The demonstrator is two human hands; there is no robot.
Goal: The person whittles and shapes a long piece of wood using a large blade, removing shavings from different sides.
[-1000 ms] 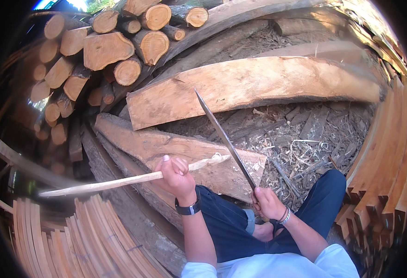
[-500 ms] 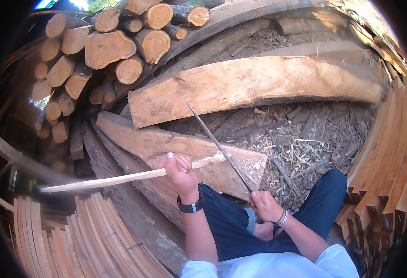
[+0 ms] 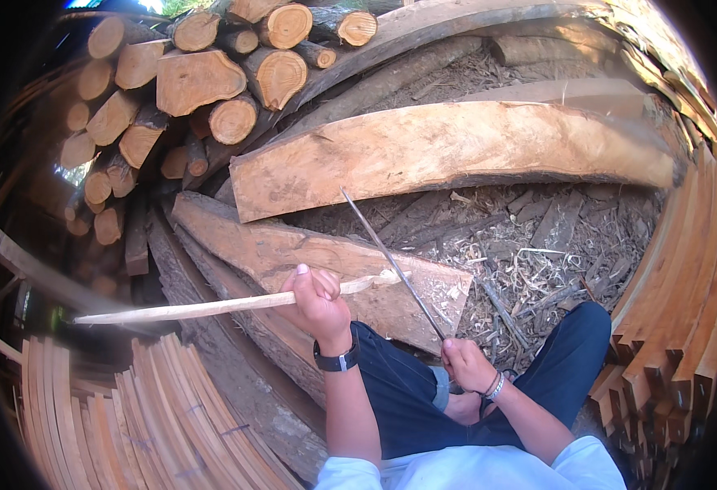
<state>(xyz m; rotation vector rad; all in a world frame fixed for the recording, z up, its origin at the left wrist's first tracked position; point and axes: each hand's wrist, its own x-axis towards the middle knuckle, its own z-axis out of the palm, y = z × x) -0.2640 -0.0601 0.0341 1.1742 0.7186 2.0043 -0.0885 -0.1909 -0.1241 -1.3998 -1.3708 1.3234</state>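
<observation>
My left hand (image 3: pixel 319 304) is closed around a pale, peeled wooden stick (image 3: pixel 179 310). The stick reaches far out to the left, and its short right end, whittled and uneven, shows past my fist. In my right hand (image 3: pixel 469 363) is the handle of a long, thin-bladed knife (image 3: pixel 381 245), pointing up and to the left. Its blade crosses the stick's right end; whether the edge bites into the wood I cannot tell. Beneath both lies a thick, flat slab of wood (image 3: pixel 236 233), in front of my legs.
A large curved slab (image 3: pixel 456 147) lies beyond. Cut logs (image 3: pixel 277 77) are stacked at the far left. Wood shavings (image 3: pixel 538 261) cover the ground to the right. Bundled thin slats (image 3: pixel 171 400) stand near left, and stacked curved boards (image 3: pixel 669 327) line the right side.
The knife's tip has dropped slightly and shifted right. The stick's left end has risen a little. Both hands keep their hold, and the view has shifted slightly.
</observation>
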